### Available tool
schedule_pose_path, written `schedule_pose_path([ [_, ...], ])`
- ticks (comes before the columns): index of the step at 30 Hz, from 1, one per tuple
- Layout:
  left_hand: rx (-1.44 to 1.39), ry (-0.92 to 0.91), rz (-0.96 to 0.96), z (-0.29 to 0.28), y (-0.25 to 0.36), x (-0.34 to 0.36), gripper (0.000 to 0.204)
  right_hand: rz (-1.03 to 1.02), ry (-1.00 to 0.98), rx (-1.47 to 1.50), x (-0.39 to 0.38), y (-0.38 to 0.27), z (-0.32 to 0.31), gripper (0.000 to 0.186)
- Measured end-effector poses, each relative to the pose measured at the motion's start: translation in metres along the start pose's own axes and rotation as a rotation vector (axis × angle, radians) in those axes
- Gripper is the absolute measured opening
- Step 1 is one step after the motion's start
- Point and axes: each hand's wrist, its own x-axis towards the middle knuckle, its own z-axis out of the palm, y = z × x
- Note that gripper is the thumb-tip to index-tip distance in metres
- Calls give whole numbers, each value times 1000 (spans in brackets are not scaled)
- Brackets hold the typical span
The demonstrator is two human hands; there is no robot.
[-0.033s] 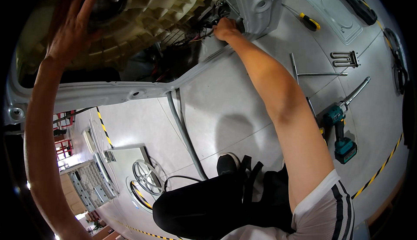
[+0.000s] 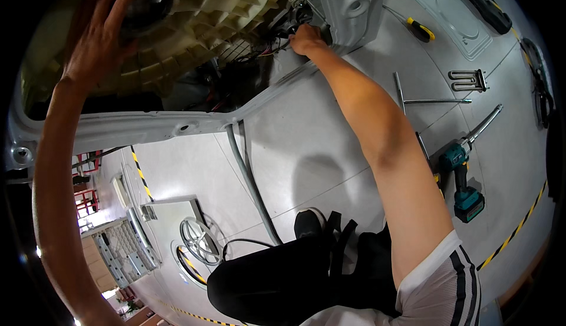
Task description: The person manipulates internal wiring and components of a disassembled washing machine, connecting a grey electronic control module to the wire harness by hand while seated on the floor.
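Observation:
At the upper left my left hand (image 2: 97,49) is raised with its fingers stretched out, against or just in front of a beige ribbed plastic tub (image 2: 218,13). A dark round hub (image 2: 147,7) with a hole sits beside its fingers. My right hand (image 2: 308,39) reaches inside the grey metal cabinet (image 2: 135,123) at its lower right corner. Its fingers are curled at a dark part (image 2: 289,26) below the tub, and whatever they hold is hidden. Thin wires (image 2: 265,50) run beside that hand.
A grey hose (image 2: 247,175) hangs down to the floor. On the right lie a screwdriver (image 2: 420,29), a T-handle wrench (image 2: 433,101), a heating element (image 2: 469,81), a teal cordless driver (image 2: 457,160) and a grey panel (image 2: 442,10). A spoked pulley wheel (image 2: 197,239) lies lower left.

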Motion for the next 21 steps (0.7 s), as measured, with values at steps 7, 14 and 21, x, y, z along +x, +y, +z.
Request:
schedule_pose_path([
  [7,-165,-90,-83,14,-8,-13,103,-73,27,-79,6,1,1,44],
  [14,105,-22,206,4,-16,6,114,107,-197,136,6,-7,-7,32],
  [21,12,78,106,18,-13,8,96,135,-167,282,20,2,2,24],
])
